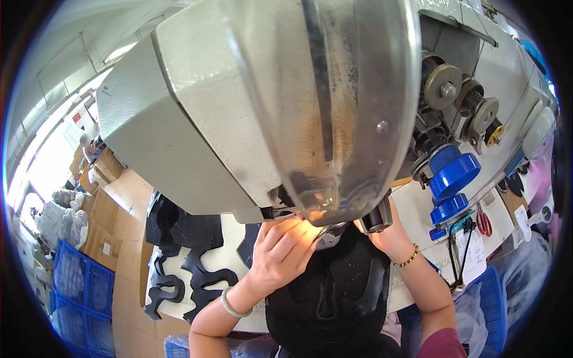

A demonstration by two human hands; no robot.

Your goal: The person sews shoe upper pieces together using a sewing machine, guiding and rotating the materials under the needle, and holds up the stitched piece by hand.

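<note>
A large grey sewing machine head (pixel 197 119) fills the upper view, with a clear plastic guard (pixel 352 119) in front of its needle area. My left hand (pixel 280 250), a pale green bangle on its wrist, presses its fingers onto a black shoe upper piece (pixel 334 292) right under the lit needle area. My right hand (pixel 391 235), wearing a beaded bracelet, holds the same black piece from the right; its fingers are hidden behind the machine and the guard. The needle itself is hidden.
Several black cut shoe pieces (pixel 179 262) lie on the white table (pixel 230 256) at left. Blue thread-knobs (pixel 453 173) and red-handled scissors (pixel 483 224) sit at right. Blue crates (pixel 83 286) and cardboard boxes (pixel 101 227) stand on the floor at left.
</note>
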